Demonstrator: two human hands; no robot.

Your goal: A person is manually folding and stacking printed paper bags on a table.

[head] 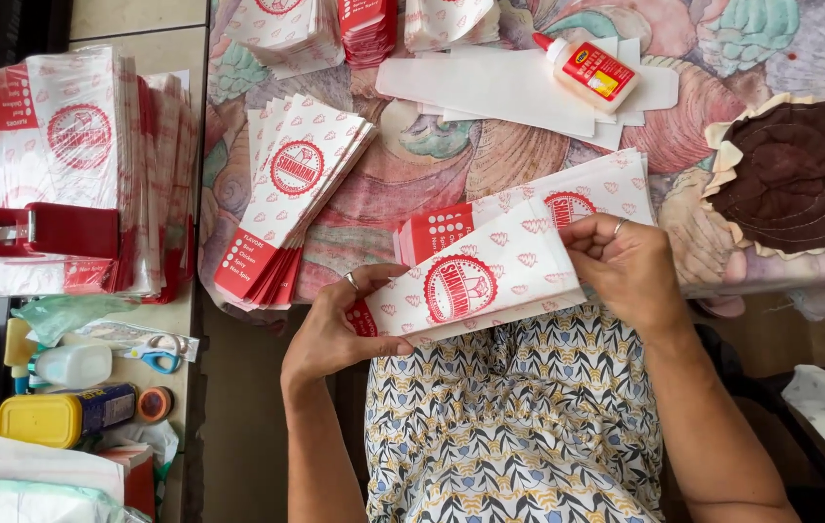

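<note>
Two hands | left hand (335, 324), right hand (625, 266) pinch paper sleeves (475, 281) | count unclear

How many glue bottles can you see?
2. One glue bottle with a red cap lies on the white paper at the top of the table. A second white bottle lies on the left shelf beside the scissors. Others may be hidden.

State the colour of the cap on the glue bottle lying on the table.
Red. The glue bottle has a red cap at its upper-left end, seen in the head view.
</note>
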